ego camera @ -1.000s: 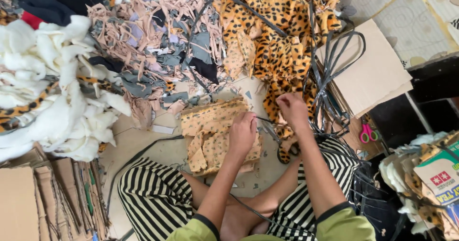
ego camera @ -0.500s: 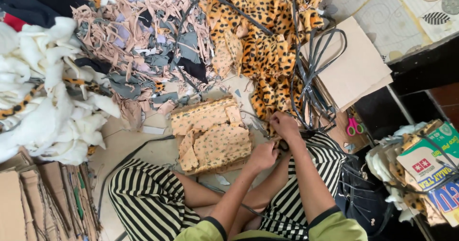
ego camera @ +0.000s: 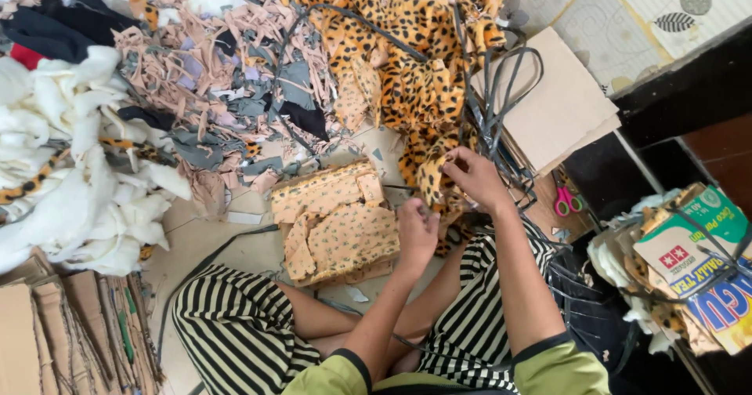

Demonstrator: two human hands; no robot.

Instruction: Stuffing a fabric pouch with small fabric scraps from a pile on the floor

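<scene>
I sit on the floor in striped trousers. My right hand (ego camera: 474, 177) pinches the lower end of a leopard-print fabric piece (ego camera: 407, 81) that trails down from a heap at the top. My left hand (ego camera: 417, 230) is closed just below it, beside the right edge of a stack of tan patterned fabric pieces (ego camera: 333, 222); what it grips is hidden. Dark grey cords (ego camera: 501, 105) loop beside the right hand.
Pink and grey fabric scraps (ego camera: 211, 74) fill the top left, white stuffing (ego camera: 78, 168) the left. Cardboard sheets (ego camera: 556, 105) lie right, pink scissors (ego camera: 565, 201) below them. Cardboard strips (ego camera: 70, 324) stand bottom left; a printed box (ego camera: 697, 262) is far right.
My left hand left the top of the tan stack and came right, close under my right hand. The right hand stayed on the leopard fabric. The view shifted slightly.
</scene>
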